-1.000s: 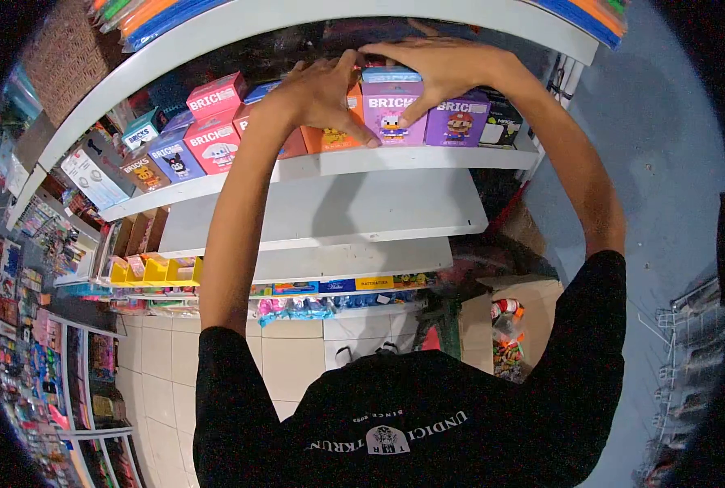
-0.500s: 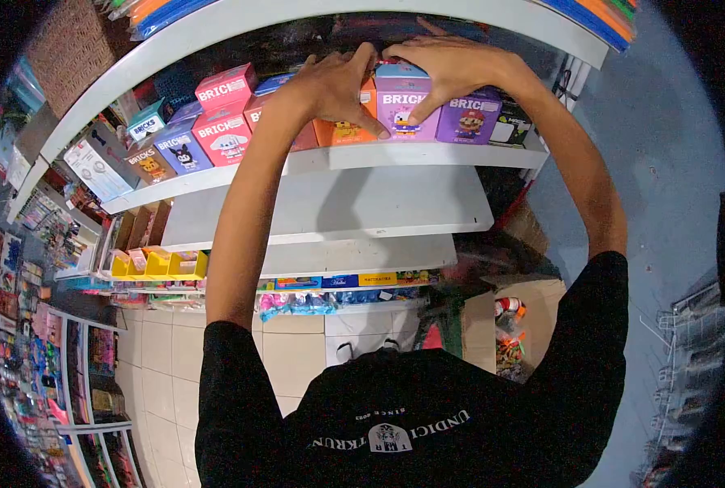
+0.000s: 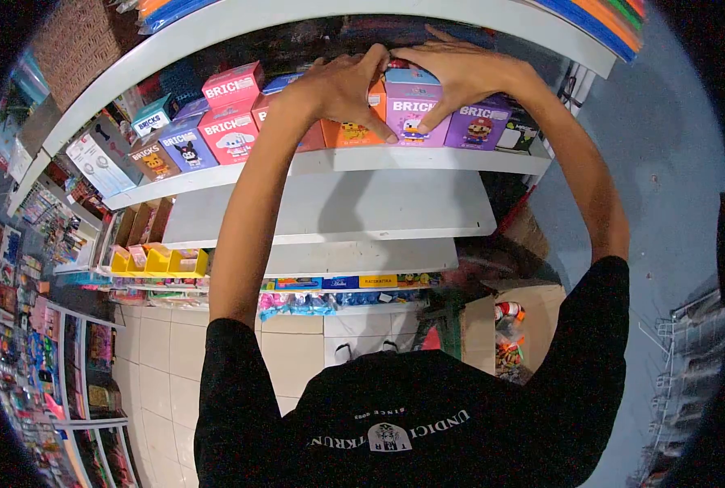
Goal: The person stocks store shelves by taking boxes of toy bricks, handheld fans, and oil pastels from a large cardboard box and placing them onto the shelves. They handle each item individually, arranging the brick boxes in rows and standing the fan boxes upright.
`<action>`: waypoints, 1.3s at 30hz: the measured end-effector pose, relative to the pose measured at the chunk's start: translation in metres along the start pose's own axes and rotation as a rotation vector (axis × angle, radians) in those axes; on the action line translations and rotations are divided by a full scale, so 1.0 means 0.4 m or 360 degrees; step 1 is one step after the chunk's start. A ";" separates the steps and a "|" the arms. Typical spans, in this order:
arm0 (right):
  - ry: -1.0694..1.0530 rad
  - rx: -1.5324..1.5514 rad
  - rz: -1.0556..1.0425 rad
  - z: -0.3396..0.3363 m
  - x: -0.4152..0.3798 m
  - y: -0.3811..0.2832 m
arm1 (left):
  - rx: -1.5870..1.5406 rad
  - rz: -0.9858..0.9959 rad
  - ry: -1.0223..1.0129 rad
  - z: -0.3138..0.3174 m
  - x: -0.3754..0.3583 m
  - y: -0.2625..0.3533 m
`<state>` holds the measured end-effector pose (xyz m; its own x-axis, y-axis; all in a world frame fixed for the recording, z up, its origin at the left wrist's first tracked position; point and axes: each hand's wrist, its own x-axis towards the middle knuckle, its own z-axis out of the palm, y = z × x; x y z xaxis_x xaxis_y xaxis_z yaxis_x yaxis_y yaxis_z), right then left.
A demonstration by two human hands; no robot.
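Observation:
A lilac Bricks toy box (image 3: 415, 107) with a duck-like figure stands upright on the shelf, between my two hands. My left hand (image 3: 342, 88) curls round its left side, the thumb down at the box's lower left front edge. This hand also covers part of an orange box (image 3: 352, 134) beside it. From the right, my right hand (image 3: 468, 73) wraps the top, its thumb pressed on the lilac front. Some fingertips of both hands are hidden behind the boxes. A purple box (image 3: 478, 126) with a capped figure stands directly to the right.
Pink boxes (image 3: 228, 134), a dark-blue-figure box (image 3: 185, 150) and a brown box (image 3: 152, 159) line the shelf (image 3: 330, 163) leftward. Above runs another shelf's white edge (image 3: 378, 12). Lower are white shelves (image 3: 395, 203), yellow bins (image 3: 159, 262) and a cardboard box (image 3: 480, 333).
The view has shifted slightly, so shelf and boxes appear a little lower and to the right. Both hands keep nearly the same place around the lilac box.

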<state>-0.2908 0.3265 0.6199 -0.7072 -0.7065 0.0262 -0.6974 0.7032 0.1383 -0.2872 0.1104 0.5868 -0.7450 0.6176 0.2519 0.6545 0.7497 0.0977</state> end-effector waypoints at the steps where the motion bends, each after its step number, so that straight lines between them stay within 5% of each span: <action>1: -0.0034 -0.0009 0.0009 -0.004 -0.001 -0.004 | -0.0005 0.0023 0.0028 0.009 0.003 -0.007; 10: 0.0213 -0.0120 -0.0123 0.010 -0.009 -0.001 | -0.0010 0.0083 0.0045 0.025 0.016 -0.023; 13: 0.0016 -0.0023 -0.0037 -0.015 -0.012 -0.021 | 0.0003 0.0053 0.0048 0.020 0.008 -0.015; 27: 0.0126 -0.0047 -0.0079 -0.008 -0.015 -0.020 | 0.0046 0.0033 0.0039 -0.003 -0.016 0.006; 39: 0.0638 -0.0235 -0.0017 -0.023 -0.114 -0.145 | 0.0355 0.0593 0.1180 -0.024 -0.228 -0.014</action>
<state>-0.2172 0.3171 0.6197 -0.5787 -0.7091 0.4027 -0.6596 0.6974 0.2801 -0.2218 0.0478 0.5725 -0.1594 0.5761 0.8017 0.7412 0.6062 -0.2883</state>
